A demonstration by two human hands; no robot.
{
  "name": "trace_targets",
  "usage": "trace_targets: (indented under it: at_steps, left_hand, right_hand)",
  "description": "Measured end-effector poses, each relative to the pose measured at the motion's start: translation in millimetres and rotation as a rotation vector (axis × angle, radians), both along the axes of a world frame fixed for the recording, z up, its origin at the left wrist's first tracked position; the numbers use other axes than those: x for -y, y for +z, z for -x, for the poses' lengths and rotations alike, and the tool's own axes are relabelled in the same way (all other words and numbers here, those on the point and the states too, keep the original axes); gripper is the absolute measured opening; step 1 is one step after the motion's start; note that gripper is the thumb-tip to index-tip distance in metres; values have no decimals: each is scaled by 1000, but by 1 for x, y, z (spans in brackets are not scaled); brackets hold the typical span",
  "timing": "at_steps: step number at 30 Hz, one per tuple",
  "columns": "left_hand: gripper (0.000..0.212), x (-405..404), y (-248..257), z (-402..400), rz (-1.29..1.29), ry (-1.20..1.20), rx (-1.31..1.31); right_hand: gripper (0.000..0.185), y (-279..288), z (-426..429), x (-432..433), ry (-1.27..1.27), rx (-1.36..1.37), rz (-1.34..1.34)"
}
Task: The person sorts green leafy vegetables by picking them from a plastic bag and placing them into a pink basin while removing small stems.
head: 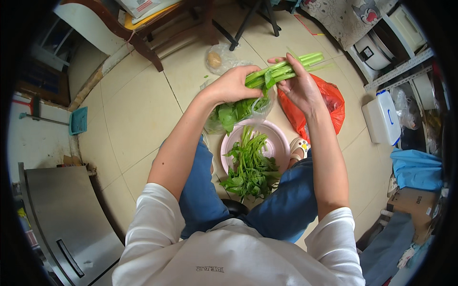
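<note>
My left hand [234,84] grips a bundle of green leafy vegetable stems [259,78], with the cut ends pointing away to the right. Around the stems nearer those ends is my right hand [300,85], palm turned up and fingers partly curled. Leaves [229,114] lie below my left hand in a clear plastic bag [263,109]; whether they join the held stems is hidden. Between my feet stands a pink basin [284,137]. More leafy stems [250,168] lie in it, their leaves hanging over the near rim.
An open red plastic bag [331,98] is on the tiled floor, right of the basin. Beyond my left hand lies a clear bag with a round brown item [214,59]. A wooden chair [143,46], a shelf rack [400,69] and a lidded white box [381,118] stand around.
</note>
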State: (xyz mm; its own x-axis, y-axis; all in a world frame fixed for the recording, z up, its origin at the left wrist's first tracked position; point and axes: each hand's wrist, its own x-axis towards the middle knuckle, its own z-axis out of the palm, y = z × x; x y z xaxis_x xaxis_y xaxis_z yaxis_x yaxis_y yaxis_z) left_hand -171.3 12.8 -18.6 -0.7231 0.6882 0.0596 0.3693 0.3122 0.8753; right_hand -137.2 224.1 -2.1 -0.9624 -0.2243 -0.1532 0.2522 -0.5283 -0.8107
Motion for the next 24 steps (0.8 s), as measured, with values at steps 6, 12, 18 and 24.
trace_targets:
  at_steps: [6,12,18,24]
  left_hand:
    - [45,-6,10,12,-306,102,455]
    - [57,-4,15,24,-440,183,465]
    - [50,1,18,30,-616,243,757]
    - [33,11,10,38,-655,246,788]
  right_hand:
    - [31,1,10,4,-45,-75,191]
    - [25,-9,23,6,-78,-110,74]
    - [21,-14,30,10,-126,-153,-41]
    - [21,-14,34,19,-148,-116,5]
